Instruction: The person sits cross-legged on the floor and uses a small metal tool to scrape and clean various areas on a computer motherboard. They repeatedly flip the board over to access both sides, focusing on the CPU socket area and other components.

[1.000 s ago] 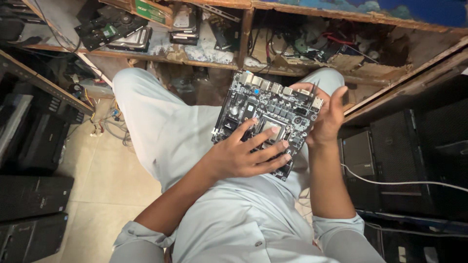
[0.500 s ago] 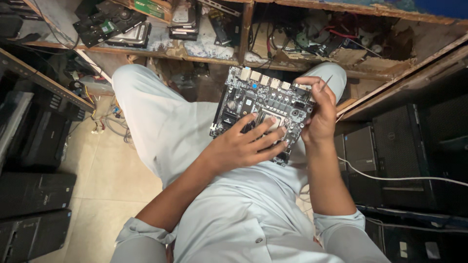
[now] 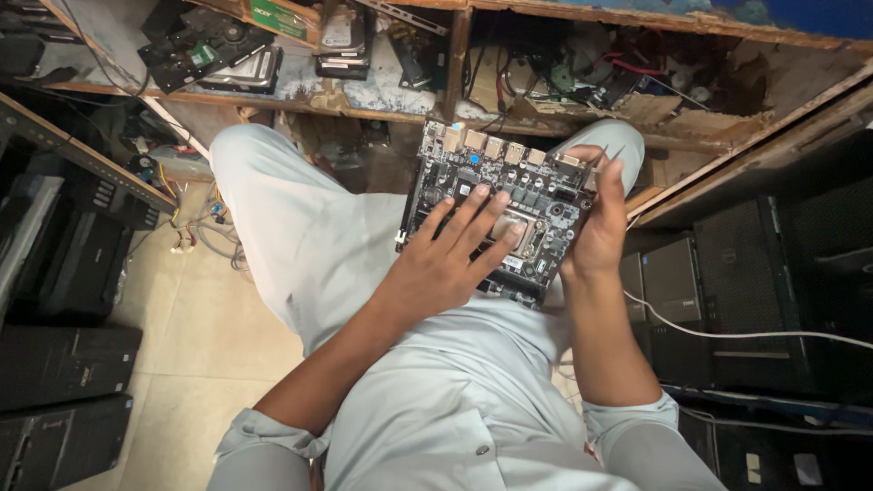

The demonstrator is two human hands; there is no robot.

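Left hand (image 3: 446, 264) lies flat, palm down, fingers spread and pointing forward. Right hand (image 3: 596, 227) stands on edge, fingers curled upward. Both forearms bare, sleeves rolled to the elbows.

A worn wooden shelf (image 3: 382, 95) runs across the top. On it, left of the upright divider (image 3: 455, 59), lie hard drives (image 3: 238, 71) and a stack of drives (image 3: 341, 36); right of the divider sits a tangle of cables (image 3: 582, 77). Below the shelf, loose wires (image 3: 205, 238) lie on the tiled floor (image 3: 182, 345).
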